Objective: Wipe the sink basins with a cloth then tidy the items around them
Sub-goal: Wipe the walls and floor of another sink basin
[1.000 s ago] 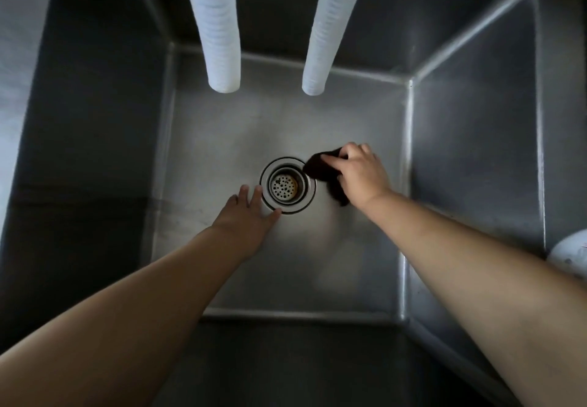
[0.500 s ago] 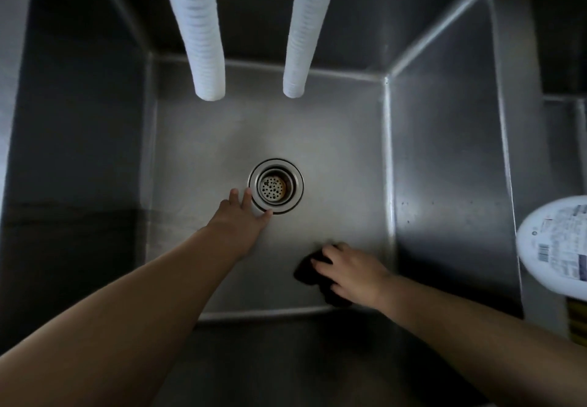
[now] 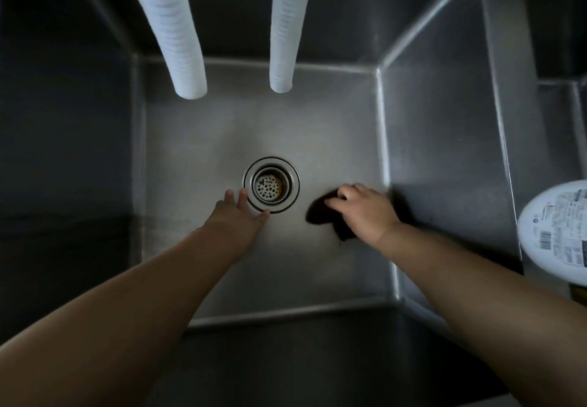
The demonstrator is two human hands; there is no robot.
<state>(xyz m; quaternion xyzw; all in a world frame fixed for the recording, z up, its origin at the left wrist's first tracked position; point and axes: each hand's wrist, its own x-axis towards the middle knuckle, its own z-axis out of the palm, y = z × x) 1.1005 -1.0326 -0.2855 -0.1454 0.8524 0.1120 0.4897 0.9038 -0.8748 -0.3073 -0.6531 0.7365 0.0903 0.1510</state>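
Note:
I look straight down into a deep steel sink basin point(image 3: 222, 127). A round drain strainer point(image 3: 271, 185) sits in the middle of its floor. My right hand point(image 3: 365, 211) presses a dark cloth point(image 3: 320, 212) flat on the floor just right of the drain, close to the right wall. My left hand point(image 3: 236, 216) rests flat on the floor with fingers spread, its fingertips at the drain's lower left rim; it holds nothing.
Two white ribbed hoses point(image 3: 171, 31) point(image 3: 287, 31) hang down over the back of the basin. A white bottle with a printed label point(image 3: 556, 232) stands on the rim at the right. A second basin point(image 3: 559, 114) lies beyond the right wall.
My right hand slid the cloth from beside the drain to the near right corner, then back up toward the drain. My left hand has stayed at the drain.

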